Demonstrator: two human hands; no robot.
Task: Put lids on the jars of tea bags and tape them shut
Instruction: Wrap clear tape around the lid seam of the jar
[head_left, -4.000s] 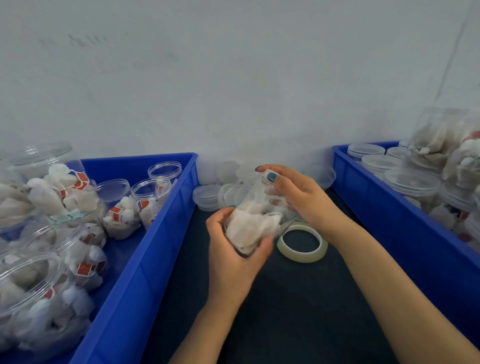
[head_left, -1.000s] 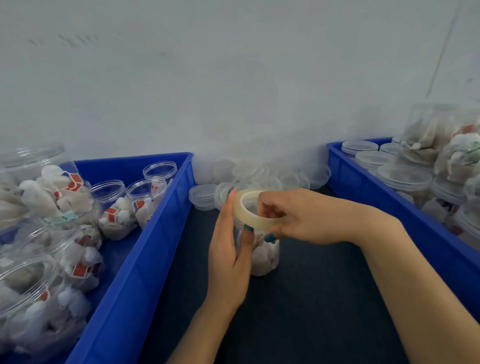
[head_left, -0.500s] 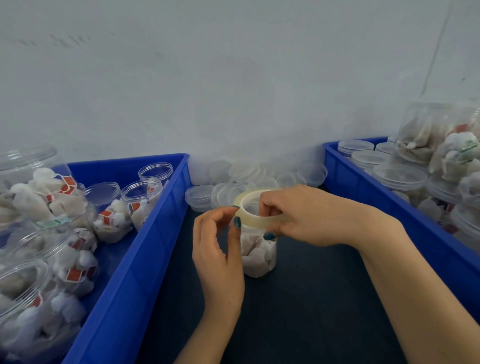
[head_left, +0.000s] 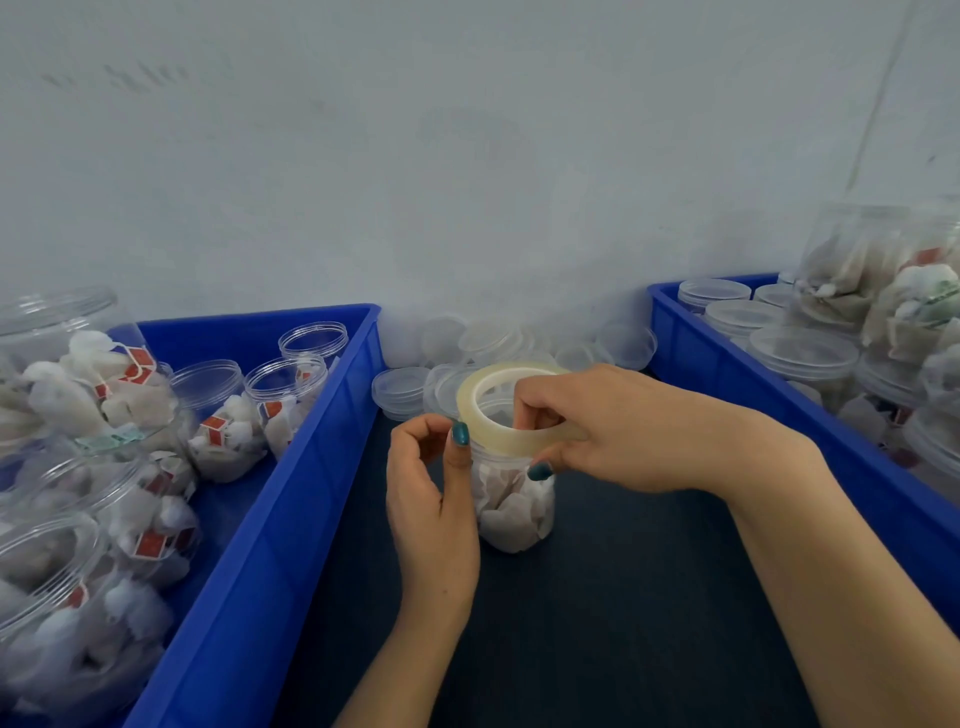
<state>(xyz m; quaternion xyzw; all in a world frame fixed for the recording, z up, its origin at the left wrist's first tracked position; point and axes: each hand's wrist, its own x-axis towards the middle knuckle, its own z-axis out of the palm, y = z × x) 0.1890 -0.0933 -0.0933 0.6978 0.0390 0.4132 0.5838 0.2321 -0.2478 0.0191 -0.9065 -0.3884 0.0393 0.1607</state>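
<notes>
Head view: a clear jar (head_left: 514, 499) of tea bags is standing upright on the dark tabletop (head_left: 597, 623), between two blue bins; the tape roll (head_left: 493, 436) is lying flat across the jar's mouth, its hole facing up, so the lid is hidden. The right hand (head_left: 613, 431) is reaching in from the jar's right; its grip is closed on the roll, with fingers hooked through the hole and the thumb pressing the outer band just below. The left hand (head_left: 431, 499) is standing just left of the jar, its fingers curled inward and its thumb tip touching the roll's left rim; whether this grip is pinching a free end of clear tape cannot be told. The tape probably has to come off the roll's left side, where the left hand is nearer; the band's plane is lying level with the jar's neck. Loose lids (head_left: 400, 389) are piled behind the jar.
</notes>
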